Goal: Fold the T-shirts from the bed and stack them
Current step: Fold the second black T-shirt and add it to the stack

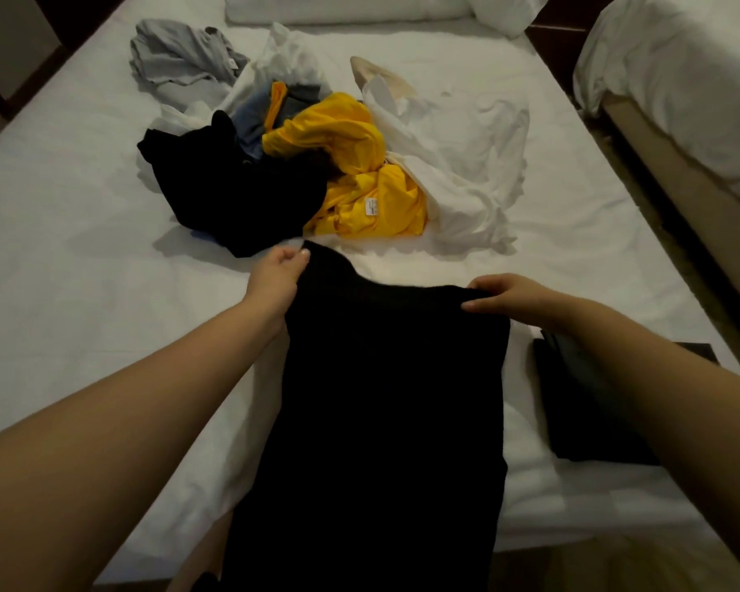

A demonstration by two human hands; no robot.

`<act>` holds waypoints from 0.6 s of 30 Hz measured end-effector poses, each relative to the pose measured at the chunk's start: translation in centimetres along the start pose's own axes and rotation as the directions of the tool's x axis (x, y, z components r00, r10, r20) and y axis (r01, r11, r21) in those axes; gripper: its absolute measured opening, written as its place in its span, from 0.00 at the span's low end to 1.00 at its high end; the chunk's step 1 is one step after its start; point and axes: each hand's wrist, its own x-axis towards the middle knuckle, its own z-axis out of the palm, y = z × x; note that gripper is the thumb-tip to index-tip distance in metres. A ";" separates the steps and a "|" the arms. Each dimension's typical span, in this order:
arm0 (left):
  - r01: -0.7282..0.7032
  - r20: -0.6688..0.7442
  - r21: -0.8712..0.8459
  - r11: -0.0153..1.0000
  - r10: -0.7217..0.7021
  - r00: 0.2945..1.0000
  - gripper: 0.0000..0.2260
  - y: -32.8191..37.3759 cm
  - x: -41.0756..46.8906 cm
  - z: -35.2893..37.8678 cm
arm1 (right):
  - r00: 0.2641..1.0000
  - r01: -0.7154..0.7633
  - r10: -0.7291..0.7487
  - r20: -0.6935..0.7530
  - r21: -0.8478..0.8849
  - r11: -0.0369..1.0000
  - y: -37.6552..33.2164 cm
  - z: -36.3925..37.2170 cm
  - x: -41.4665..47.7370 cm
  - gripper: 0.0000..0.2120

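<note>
We hold a black T-shirt by its far edge on the bed.

Our left hand [280, 271] pinches the shirt's far left corner between thumb and curled fingers. Our right hand [505, 294] grips the far right corner, fingers curled over the edge. The black T-shirt [394, 399] runs lengthwise toward us and hangs over the near edge of the white-sheeted bed [60, 249]. Just right of it, partly under our right forearm, lies a folded dark garment [582, 412]. Beyond the hands sits a loose pile [351, 164] of black, yellow, blue and white clothes, with a grey shirt [180, 53] farther left. White pillows [347, 6] line the far end, and a second bed [680, 79] stands to the right.
</note>
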 end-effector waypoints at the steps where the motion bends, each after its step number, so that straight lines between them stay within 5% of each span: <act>1: 0.102 0.048 -0.018 0.995 -0.101 0.994 0.08 -0.5 -0.2 0.2 | 0.999 -0.020 0.020 0.040 -0.010 1.000 -0.2 0.3 0.2 0.03; 4: 0.317 0.199 0.001 0.948 -0.311 0.929 0.13 -1.3 -1.5 0.7 | 0.991 -0.059 0.069 0.111 -0.095 0.994 -0.3 1.0 0.2 0.06; 8: 0.289 0.289 -0.029 0.957 -0.268 0.919 0.13 -1.1 -1.7 1.2 | 0.999 0.036 -0.031 0.027 -0.252 0.967 -0.4 1.1 -0.6 0.06; 12: 0.417 0.449 -0.081 0.905 -0.340 0.826 0.10 -0.4 -2.1 2.1 | 0.997 0.080 -0.081 0.008 -0.286 0.955 0.0 1.0 -2.2 0.12; 18: 0.474 0.394 -0.153 0.867 -0.386 0.834 0.08 0.0 -2.0 3.4 | 0.999 0.030 -0.038 -0.013 -0.384 0.923 1.9 1.0 -3.9 0.13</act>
